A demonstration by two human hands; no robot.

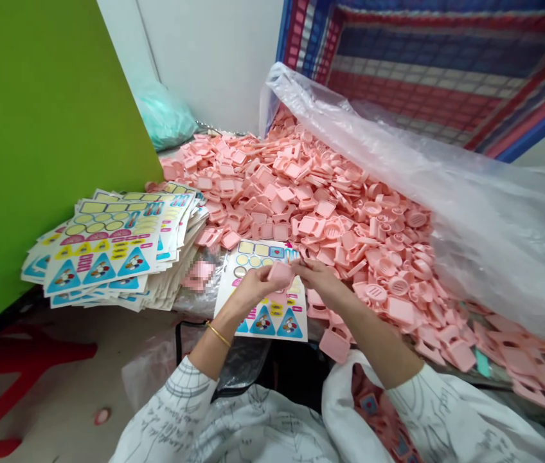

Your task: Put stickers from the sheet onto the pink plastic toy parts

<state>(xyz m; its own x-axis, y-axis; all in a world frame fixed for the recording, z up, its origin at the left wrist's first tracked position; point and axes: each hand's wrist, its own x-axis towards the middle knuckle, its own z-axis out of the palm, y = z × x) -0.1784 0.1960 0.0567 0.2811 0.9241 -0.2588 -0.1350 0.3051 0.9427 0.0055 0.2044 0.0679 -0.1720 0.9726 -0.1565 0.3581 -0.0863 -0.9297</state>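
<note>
My left hand (252, 288), with a gold bangle at the wrist, is closed on a small pink plastic piece (281, 274), flat with rounded corners. My right hand (319, 278) meets it from the other side, fingertips pinched at the piece's right edge; what they hold, if anything, is too small to make out. Both hands are above a sticker sheet (263, 321) printed with yellow shapes, pink bars and blue triangles. Just beyond them spreads a large heap of pink plastic pieces (311, 224).
A thick stack of sticker sheets (103, 251) stands at left beside a green panel (51, 128). A clear plastic bag (446, 186) drapes over the heap below a striped crate (427, 71). At my lap, a white sack (344, 405) contains stickered pink pieces. A red stool (22, 360) stands lower left.
</note>
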